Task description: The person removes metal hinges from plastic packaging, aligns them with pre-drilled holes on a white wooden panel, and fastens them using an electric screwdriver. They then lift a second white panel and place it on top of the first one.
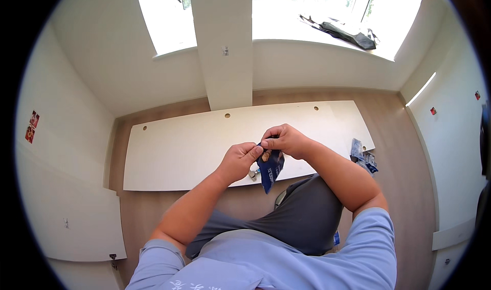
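Observation:
A dark blue printed packet (pixel 271 171) hangs in front of me, its narrow end pointing down toward my lap. My left hand (pixel 238 162) pinches its upper edge between thumb and fingers. Right beside it, my right hand (pixel 287 141) is closed on the same upper edge, the thumbs nearly touching. What is inside the packet cannot be seen. Partly behind it, a small metal fitting (pixel 252 175), perhaps a hinge, lies on the near edge of a long white panel (pixel 179 154) with round holes.
Several blue-and-white packets (pixel 364 157) lie at the panel's right end. A dark bag (pixel 348 34) rests on the windowsill. To the left, a white board (pixel 76 213) has a metal hinge (pixel 113 259) at its corner. Wood-look floor (pixel 394 136) surrounds the panel.

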`<state>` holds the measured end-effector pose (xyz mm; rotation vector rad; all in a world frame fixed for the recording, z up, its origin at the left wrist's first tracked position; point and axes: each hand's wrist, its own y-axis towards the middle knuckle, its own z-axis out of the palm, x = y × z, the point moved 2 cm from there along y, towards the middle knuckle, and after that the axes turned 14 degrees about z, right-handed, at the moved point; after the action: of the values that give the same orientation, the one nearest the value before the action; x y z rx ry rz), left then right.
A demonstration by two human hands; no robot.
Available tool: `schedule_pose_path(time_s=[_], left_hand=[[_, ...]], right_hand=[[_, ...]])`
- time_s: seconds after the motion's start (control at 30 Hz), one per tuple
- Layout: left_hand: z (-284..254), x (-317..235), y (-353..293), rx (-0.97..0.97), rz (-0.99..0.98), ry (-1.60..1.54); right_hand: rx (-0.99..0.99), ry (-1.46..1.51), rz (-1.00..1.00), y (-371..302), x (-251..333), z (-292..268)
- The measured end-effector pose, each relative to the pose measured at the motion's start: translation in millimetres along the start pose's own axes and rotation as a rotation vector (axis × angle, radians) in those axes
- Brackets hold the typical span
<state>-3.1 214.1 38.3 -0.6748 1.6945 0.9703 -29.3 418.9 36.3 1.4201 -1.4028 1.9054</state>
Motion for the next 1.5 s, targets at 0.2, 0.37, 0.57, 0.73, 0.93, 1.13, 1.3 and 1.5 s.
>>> schedule_pose_path(time_s=[0.2,0.37,0.57,0.73,0.93,1.13,1.3,1.5], left_hand=[[-2,-11,28,0.195,0.453,1.141],[41,-4,43,0.383,0.734,1.082],[75,60,-11,0.688,0.541,0.979],[77,107,-44,0.757,0.203,0.859],[89,166,-58,0.556,-0.062,0.768],[43,234,-64,0.201,-0.538,0.607],[50,250,-63,0.178,-0.565,0.509],[64,256,-68,0.16,-0.658,0.296]], right_hand=[[-0.341,-0.06,0.09,5,9,-1],[-0.588,0.138,0.103,33,-27,-66],[-0.734,0.539,0.138,33,-89,-138],[-0.86,0.593,0.388,80,-229,-159],[-0.901,0.903,0.552,106,-356,-152],[-0.73,0.485,0.726,103,-300,-137],[-0.58,0.069,0.836,81,-290,-171],[-0.636,0.328,0.779,48,-329,-205]])
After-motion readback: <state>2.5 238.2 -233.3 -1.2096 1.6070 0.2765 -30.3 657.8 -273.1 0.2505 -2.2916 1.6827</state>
